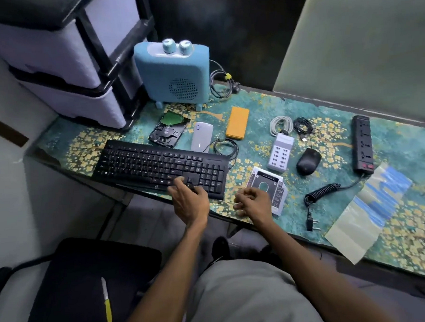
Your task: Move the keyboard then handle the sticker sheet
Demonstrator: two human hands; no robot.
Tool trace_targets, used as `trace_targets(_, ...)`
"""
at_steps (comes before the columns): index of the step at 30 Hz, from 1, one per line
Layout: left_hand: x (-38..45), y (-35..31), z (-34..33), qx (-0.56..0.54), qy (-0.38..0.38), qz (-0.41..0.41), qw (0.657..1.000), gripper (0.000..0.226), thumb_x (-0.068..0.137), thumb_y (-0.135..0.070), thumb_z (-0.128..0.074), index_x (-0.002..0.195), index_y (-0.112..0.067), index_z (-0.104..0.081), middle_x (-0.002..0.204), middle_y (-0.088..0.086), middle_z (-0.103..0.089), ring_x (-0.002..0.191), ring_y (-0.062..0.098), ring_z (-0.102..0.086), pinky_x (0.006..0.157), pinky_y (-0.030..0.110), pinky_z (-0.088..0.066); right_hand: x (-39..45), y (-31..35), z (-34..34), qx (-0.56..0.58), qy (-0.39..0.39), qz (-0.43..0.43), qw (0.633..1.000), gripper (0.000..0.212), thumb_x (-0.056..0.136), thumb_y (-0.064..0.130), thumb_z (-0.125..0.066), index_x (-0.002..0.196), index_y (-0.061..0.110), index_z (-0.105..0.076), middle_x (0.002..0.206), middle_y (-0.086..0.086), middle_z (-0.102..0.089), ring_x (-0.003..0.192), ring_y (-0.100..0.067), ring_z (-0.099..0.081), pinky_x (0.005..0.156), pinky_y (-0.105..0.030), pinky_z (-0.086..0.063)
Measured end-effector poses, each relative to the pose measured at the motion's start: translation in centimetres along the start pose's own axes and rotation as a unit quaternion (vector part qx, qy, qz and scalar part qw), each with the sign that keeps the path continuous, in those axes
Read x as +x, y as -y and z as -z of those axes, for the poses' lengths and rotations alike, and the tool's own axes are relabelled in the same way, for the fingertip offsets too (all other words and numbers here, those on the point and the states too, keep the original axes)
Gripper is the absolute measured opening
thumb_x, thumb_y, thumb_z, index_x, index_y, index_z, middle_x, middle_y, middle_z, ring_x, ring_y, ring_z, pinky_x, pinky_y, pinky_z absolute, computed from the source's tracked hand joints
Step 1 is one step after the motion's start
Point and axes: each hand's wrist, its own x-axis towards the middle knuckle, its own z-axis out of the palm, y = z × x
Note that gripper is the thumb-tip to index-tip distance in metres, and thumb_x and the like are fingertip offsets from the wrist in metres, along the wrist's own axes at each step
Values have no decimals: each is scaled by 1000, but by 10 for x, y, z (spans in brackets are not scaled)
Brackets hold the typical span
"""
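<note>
The black plastic computer keyboard [161, 166] lies along the near left edge of the table covered in a teal cloth with yellow blossoms [327, 110]. The left hand [190, 199] rests over its near right corner, fingers curled, pinching a small dark object [191, 186] too small to identify. The right hand [254, 204] hovers just beside it with fingers loosely curled and holding nothing, over the near edge of a silver metal drive caddy [266, 182]. Behind the keyboard lie a bare hard drive with a green circuit board [169, 130], a grey oblong device [201, 136] and an orange flat case [238, 126]. A black mouse [308, 161] sits to the right.
</note>
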Motion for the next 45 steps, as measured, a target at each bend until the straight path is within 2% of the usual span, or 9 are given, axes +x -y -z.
trace_targets(8,-57,-64,-70,-33,152,-198,968,15,82,-11,-59,95,-18,-58,88,3,-63,81,29,-58,65,38,-46,-8,-11,88,79,-195,15,978,10,93,12,-70,88,4,-69,71,-17,-73,62,-27,-73,54,-38,-61)
trace_targets(15,-163,-126,-138,-23,363,-297,883,17,86,-14,-64,103,-11,-63,84,6,-66,80,26,-62,67,33,-41,-41,-55,201,107,-440,-53,890,10,91,20,-70,85,13,-69,77,-8,-75,66,-21,-73,57,-38,-61)
trace_targets(20,-213,-152,-184,137,549,-297,769,65,84,-25,-74,141,-6,-48,130,18,-60,115,35,-61,89,39,-49,-61,-82,258,78,-522,-152,835,7,88,23,-68,94,23,-65,96,2,-71,92,-28,-66,76,-36,-52)
trace_targets(23,-227,-165,-203,172,566,-281,756,77,85,-29,-76,146,-2,-39,138,17,-53,120,35,-57,83,37,-47,-64,-91,280,98,-526,-179,825,11,85,22,-68,93,26,-62,99,1,-71,96,-29,-66,83,-41,-56)
trace_targets(27,-236,-171,-219,127,571,-196,787,83,83,-27,-77,146,3,-33,133,20,-57,112,33,-61,76,39,-51,-56,-91,298,85,-494,-160,850,11,85,16,-67,96,19,-64,96,-1,-71,95,-31,-67,82,-41,-56)
trace_targets(32,-243,-178,-225,76,605,-130,782,36,71,6,-69,104,-7,-68,94,17,-70,76,29,-62,66,35,-49,-46,-83,321,37,-472,-100,875,15,86,18,-74,98,18,-65,95,2,-69,87,-26,-66,71,-34,-52)
trace_targets(37,-243,-176,-233,54,666,-35,743,55,32,-2,-65,87,-6,-70,88,19,-62,78,32,-54,66,43,-36,-30,-87,323,-10,-319,-87,944,42,70,30,-92,106,23,-72,104,2,-68,97,-19,-65,85,-36,-56)
trace_targets(41,-254,-183,-234,65,663,8,746,29,68,-17,-78,93,-5,-70,90,15,-66,76,29,-61,65,38,-45,-30,-83,331,-38,-259,-60,963,50,71,23,-92,115,23,-70,109,1,-65,99,-21,-66,85,-37,-57)
trace_targets(45,-257,-181,-242,31,625,-13,780,30,89,-15,-75,108,7,-70,96,22,-73,75,31,-69,66,38,-55,-32,-86,339,-81,-265,-49,960,44,74,31,-89,112,25,-69,106,3,-68,90,-19,-68,80,-38,-58)
